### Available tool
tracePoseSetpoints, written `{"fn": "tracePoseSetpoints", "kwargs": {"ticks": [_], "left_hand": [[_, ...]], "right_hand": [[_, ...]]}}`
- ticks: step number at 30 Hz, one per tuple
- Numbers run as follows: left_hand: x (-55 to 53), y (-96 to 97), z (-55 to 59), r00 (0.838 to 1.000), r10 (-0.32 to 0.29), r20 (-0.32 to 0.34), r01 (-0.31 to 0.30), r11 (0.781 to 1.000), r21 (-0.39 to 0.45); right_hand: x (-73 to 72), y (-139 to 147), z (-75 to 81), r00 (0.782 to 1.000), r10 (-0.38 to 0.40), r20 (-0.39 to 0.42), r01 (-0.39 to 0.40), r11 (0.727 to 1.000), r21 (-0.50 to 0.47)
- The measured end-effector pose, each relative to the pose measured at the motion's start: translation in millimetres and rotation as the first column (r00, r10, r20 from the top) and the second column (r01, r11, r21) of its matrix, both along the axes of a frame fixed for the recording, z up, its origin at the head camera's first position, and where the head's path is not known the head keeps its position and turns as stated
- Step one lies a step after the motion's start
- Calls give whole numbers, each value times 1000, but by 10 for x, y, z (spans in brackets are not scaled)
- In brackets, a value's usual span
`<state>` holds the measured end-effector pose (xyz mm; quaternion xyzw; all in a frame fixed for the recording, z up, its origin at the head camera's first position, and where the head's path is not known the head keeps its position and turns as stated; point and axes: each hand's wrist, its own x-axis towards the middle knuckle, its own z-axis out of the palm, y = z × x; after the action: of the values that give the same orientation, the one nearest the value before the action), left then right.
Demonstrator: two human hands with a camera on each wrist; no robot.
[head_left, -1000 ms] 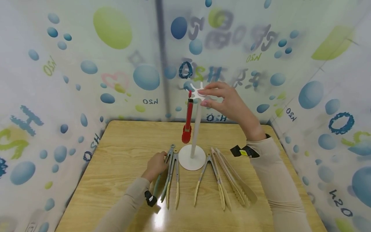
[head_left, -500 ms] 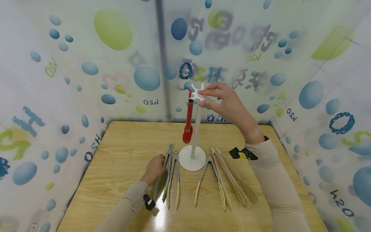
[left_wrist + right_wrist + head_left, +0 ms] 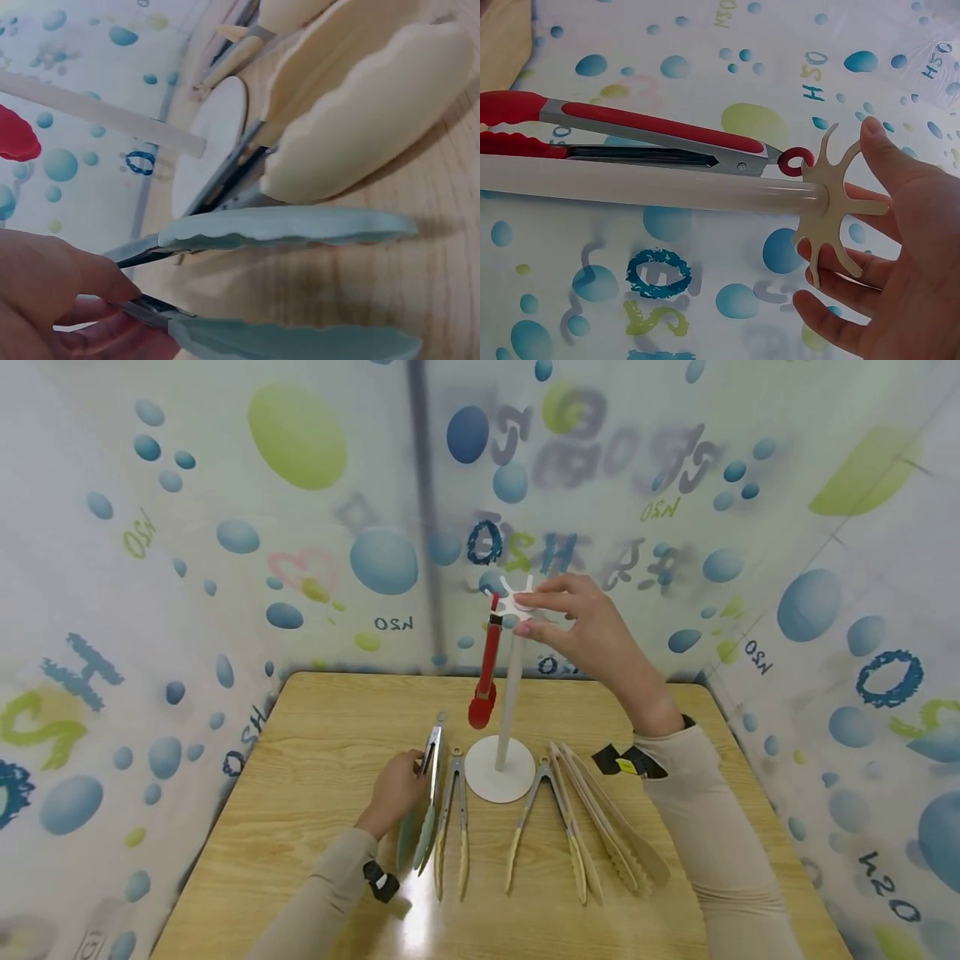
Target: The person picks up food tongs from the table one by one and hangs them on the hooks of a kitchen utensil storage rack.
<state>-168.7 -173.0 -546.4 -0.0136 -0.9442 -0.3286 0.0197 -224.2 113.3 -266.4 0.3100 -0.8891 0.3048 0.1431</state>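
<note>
- Back wall (image 3: 375, 493): a large H2O (image 3: 520, 552), O and H in blue, 2 in green (mirrored, so the O comes first from the left).
- Same wall, lower: a small dark formula (image 3: 393, 623), also reversed; its 2 and O are legible, the remaining letter either h or N.
- Same wall, higher: grey shadowy characters (image 3: 618, 450), too blurred to read, and a pink heart (image 3: 303, 570).
- Left wall (image 3: 67, 568): a big blue H (image 3: 81, 670), a green 2 (image 3: 39, 727), and a blue O (image 3: 15, 797) at the view's edge.
- Right wall (image 3: 930, 568): a big blue O (image 3: 889, 678) beside a green 2 (image 3: 921, 722).
</note>
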Motion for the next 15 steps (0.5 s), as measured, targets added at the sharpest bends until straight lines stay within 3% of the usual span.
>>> {"fn": "tracePoseSetpoints", "kwargs": {"ticks": [6, 15], "left_hand": [[-43, -11, 142, 992, -31, -122, 35, 999, 29], [-50, 41, 527, 950, -52, -307, 83, 992, 90]], "right_hand": [[8, -10, -17, 1000, -10, 11, 10, 1000, -24], [11, -39, -47, 1000, -17, 22, 18, 998, -52]]}}
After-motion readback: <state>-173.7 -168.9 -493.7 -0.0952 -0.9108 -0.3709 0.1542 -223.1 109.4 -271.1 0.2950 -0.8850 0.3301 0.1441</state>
